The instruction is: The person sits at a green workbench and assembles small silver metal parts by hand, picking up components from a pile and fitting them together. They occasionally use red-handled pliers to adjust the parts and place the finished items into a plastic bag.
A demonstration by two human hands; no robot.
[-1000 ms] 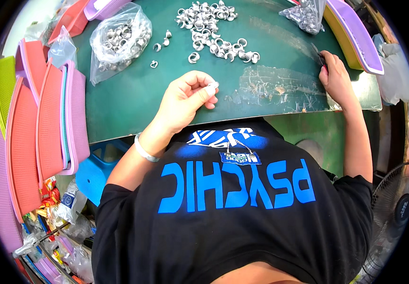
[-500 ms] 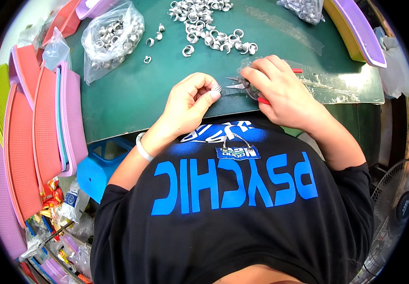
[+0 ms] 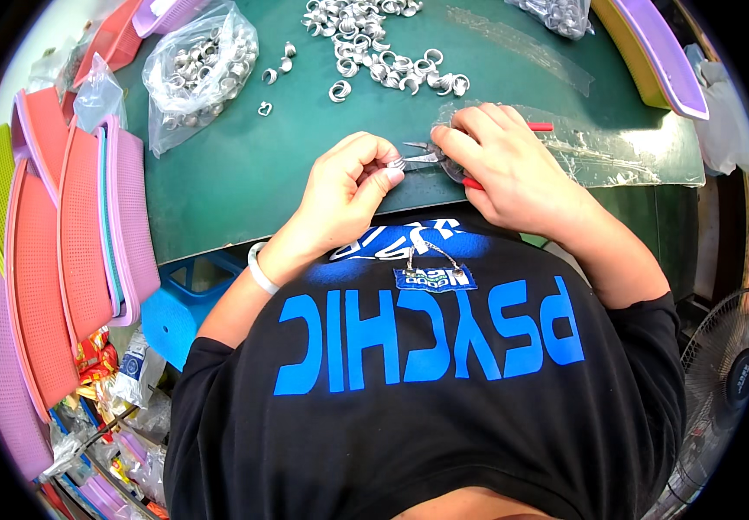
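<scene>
Between thumb and forefinger, my left hand [image 3: 350,186] pinches a silver ring [image 3: 398,163] with ridged bands, just over the table's near edge. My right hand [image 3: 504,160] is wrapped round pliers with red handles [image 3: 540,126]. Their pointed jaws [image 3: 424,154] stand apart, and the lower jaw's tip reaches the ring; whether it sits inside the band I cannot make out. Beyond my hands lies a loose pile of similar silver rings [image 3: 387,65] on the green table [image 3: 244,186]. A small heart-shaped piece [image 3: 265,108] lies apart, left of the pile.
A clear plastic bag of rings [image 3: 201,74] rests at the far left, another bag [image 3: 556,16] at the far right. Pink and purple baskets [image 3: 127,217] crowd the left side, beside a blue stool [image 3: 175,303]. A fan [image 3: 729,381] stands at lower right.
My right hand has moved slightly left with the pliers, bringing the jaw tip from just short of the ring to it. My left hand keeps its pinch in nearly the same place.
</scene>
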